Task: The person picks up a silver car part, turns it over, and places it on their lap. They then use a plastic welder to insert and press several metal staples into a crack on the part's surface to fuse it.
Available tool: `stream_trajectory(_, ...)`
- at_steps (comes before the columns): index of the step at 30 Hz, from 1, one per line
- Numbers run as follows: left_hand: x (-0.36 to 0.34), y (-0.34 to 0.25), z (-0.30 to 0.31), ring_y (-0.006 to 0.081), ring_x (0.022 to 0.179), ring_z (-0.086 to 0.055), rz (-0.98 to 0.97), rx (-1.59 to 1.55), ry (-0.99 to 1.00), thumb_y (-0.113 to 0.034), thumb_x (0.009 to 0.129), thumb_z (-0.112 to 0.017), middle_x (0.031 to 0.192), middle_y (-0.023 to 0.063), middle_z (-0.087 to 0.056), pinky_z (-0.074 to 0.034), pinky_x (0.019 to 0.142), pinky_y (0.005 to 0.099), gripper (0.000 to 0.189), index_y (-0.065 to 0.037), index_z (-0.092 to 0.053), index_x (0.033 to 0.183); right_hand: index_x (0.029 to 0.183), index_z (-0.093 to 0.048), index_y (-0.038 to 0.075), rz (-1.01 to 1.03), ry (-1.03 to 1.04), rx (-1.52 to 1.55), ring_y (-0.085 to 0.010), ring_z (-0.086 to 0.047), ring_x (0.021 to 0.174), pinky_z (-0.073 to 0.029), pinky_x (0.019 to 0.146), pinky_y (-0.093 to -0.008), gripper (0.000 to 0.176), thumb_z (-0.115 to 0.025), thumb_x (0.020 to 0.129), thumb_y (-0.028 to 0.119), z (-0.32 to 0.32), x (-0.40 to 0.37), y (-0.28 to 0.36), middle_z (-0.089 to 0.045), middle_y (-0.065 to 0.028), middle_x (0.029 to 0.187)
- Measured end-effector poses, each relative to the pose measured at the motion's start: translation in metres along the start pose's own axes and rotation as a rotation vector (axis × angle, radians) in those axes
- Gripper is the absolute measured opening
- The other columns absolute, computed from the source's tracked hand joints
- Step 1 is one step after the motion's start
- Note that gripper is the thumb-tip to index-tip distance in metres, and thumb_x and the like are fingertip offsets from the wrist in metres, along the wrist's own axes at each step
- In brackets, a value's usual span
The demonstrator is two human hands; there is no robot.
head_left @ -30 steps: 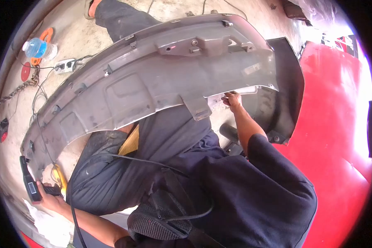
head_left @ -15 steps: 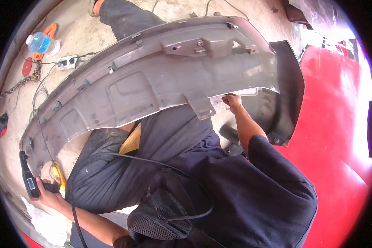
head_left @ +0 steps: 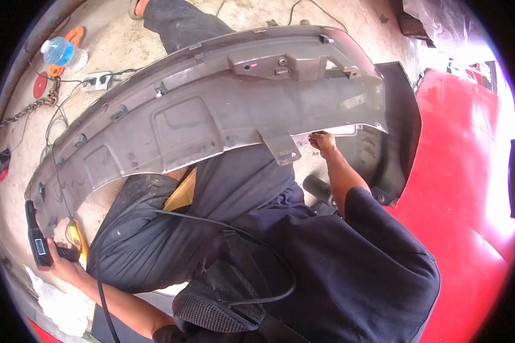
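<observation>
left hand [head_left: 64, 266] closed round black tool [head_left: 38, 243], right hand [head_left: 324, 142] curled at near edge of grey panel [head_left: 234, 111], pinch unclear

The left hand [head_left: 64, 264] is closed in a grip, and the left forearm [head_left: 120, 300] is stretched out to the left side. The right forearm [head_left: 345, 171] reaches forward, and the right hand [head_left: 324, 143] has its fingers bent inward.

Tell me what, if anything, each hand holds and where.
Left hand: a black tool, by its lower end beside the display. Right hand: beside the grey panel; any grip cannot be told.
</observation>
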State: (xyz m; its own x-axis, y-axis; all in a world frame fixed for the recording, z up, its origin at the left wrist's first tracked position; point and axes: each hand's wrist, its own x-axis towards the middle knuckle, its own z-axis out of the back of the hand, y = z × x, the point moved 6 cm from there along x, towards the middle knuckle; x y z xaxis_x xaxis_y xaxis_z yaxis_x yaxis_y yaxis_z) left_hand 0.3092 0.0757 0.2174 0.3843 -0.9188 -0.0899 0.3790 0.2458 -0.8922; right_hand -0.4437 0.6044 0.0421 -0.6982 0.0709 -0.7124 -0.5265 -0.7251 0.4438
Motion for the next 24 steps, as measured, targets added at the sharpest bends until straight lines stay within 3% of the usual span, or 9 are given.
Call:
stream_trajectory(7,-0.002,0.001,0.0,0.0132,0.066,-0.055,0.045,-0.012,-0.02,-0.013,0.087,-0.073,0.076,0.0052,-0.06,-0.045,0.061,0.0278,0.025,0.003,-0.065,0.105,0.103,-0.07,0.007,-0.053,-0.044,-0.042,-0.0185,-0.068,0.081,-0.056,0.069,-0.0308,0.02,-0.069,0.083,0.005,0.003,0.006,-0.006,-0.071,-0.0076,0.095)
stream_trajectory(12,-0.003,-0.001,-0.001,0.0132,0.066,-0.054,0.038,-0.011,-0.02,-0.011,0.087,-0.072,0.076,0.0056,-0.06,-0.043,0.063,0.0279,0.027,0.004,-0.063,0.108,0.096,-0.073,0.014,0.036,-0.259,-0.547,-0.0114,-0.066,0.067,-0.053,0.063,-0.0311,0.017,-0.066,0.08,0.017,0.011,0.002,0.009,-0.072,-0.0017,0.076)
stream_trajectory(15,-0.006,-0.006,-0.002,0.0132,0.066,-0.054,0.031,-0.006,-0.017,-0.011,0.087,-0.072,0.075,0.0056,-0.06,-0.043,0.063,0.0277,0.026,0.003,-0.064,0.107,0.091,-0.074,0.013,0.058,-0.289,-0.475,-0.0138,-0.066,0.063,-0.052,0.063,-0.0319,0.016,-0.064,0.08,0.02,0.01,0.0,0.009,-0.071,-0.0007,0.068)
stream_trajectory(21,-0.006,-0.006,-0.003,0.0133,0.067,-0.054,0.028,-0.03,-0.014,-0.012,0.087,-0.072,0.075,0.0056,-0.06,-0.043,0.063,0.0278,0.026,0.004,-0.066,0.105,0.094,-0.073,0.011,0.093,-0.365,-0.618,-0.017,-0.067,0.066,-0.054,0.067,-0.0334,0.021,-0.067,0.076,0.019,0.008,-0.02,0.024,-0.072,-0.0047,0.077)
stream_trajectory(24,-0.006,-0.007,-0.003,0.0133,0.067,-0.054,0.036,-0.023,-0.019,-0.012,0.087,-0.072,0.075,0.0054,-0.06,-0.043,0.063,0.028,0.026,0.004,-0.065,0.106,0.096,-0.073,0.008,0.149,-0.344,-0.537,-0.0158,-0.067,0.067,-0.054,0.065,-0.0322,0.022,-0.072,0.075,0.015,0.013,-0.003,0.012,-0.071,-0.0056,0.078)
